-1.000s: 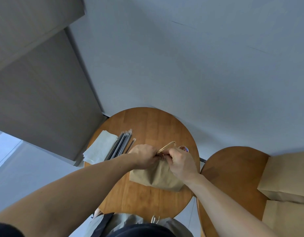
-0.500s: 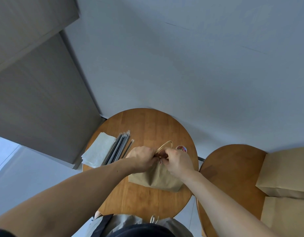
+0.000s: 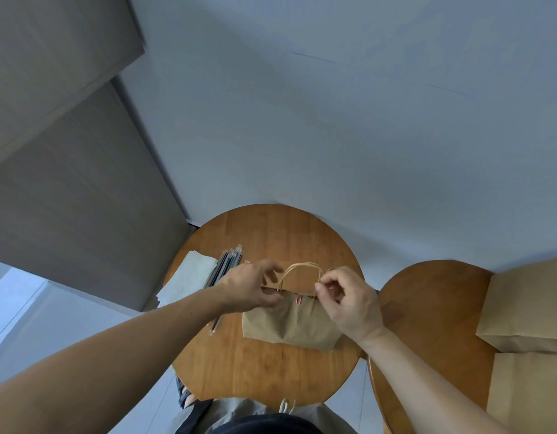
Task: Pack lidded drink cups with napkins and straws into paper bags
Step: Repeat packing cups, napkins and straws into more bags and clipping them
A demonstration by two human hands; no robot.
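At centre frame, the left hand [image 3: 252,291] holds the top edge of the paper bag [image 3: 289,324] between thumb and fingers. The right hand [image 3: 349,305] pinches that edge beside the handle [image 3: 302,265].

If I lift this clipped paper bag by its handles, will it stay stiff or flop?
Probably floppy: the paper bag shows creased, sagging sides. The red paper clip likely keeps its mouth closed. The handles stand up unaided, so they seem fairly stiff.

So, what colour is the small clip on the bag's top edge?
Red: the clip on the paper bag, head view.
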